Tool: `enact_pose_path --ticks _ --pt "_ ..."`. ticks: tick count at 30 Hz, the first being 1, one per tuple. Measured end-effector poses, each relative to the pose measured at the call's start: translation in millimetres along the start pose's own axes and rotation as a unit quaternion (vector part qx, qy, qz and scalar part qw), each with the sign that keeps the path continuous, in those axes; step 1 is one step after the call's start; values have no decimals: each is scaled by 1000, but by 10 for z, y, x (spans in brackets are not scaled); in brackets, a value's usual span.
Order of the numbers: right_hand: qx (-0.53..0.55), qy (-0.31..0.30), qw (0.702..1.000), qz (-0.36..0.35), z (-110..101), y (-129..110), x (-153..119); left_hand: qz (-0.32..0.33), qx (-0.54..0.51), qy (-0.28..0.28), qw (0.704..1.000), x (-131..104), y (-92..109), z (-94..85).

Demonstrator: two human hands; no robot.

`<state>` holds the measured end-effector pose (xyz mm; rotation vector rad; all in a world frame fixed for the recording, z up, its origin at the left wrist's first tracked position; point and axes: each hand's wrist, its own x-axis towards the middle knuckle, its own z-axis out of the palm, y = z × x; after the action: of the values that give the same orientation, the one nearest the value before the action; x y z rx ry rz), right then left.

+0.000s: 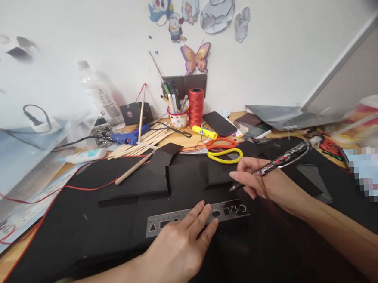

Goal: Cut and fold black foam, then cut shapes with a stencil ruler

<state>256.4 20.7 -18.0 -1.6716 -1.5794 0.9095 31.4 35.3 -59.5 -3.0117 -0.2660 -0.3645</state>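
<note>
A clear stencil ruler (pixel 234 210) with cut-out shapes lies across black paper (pixel 117 232). Pressed down on the ruler's middle is my left hand (pixel 183 241), fingers extended and holding nothing between them. My right hand (pixel 259 179) grips a dark patterned pen (pixel 283 156), its tip pointing down and left, just above the ruler's upper right part. Whether the tip touches the paper cannot be made out. Folded black paper pieces (pixel 133 182) lie beyond the ruler.
Behind the paper are yellow-handled scissors (pixel 225 157), orange-handled scissors (pixel 221 144), a glue stick (pixel 204 132), a phone (pixel 219 123), red thread (pixel 196 106), wooden sticks (pixel 156 139), a blue glue gun (pixel 128 137) and a bottle (pixel 100 96). Transparent sheets (pixel 313 180) lie at right.
</note>
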Motion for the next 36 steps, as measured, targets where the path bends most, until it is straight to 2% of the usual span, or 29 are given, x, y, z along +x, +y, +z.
enact_pose_path --ticks 3,5,7,12,16,31,36 --pt "34 51 998 25 -165 151 -29 9 10 2 1000 -14 -5 15" --pt "18 99 995 -6 -201 229 -55 15 15 2 1000 -20 -12 23" --pt "5 118 992 -34 -165 252 -89 19 17 6 1000 -22 -22 28" --pt "11 30 999 -42 106 164 -186 34 37 23 998 -4 -47 31" --pt "-10 25 998 -49 240 178 -226 39 47 32 998 18 -51 25" --pt "-93 18 994 -48 294 100 -286 12 13 -2 1000 -13 -5 22" --pt "-93 -8 994 -51 284 118 -290 10 21 -8 1000 -20 0 22"
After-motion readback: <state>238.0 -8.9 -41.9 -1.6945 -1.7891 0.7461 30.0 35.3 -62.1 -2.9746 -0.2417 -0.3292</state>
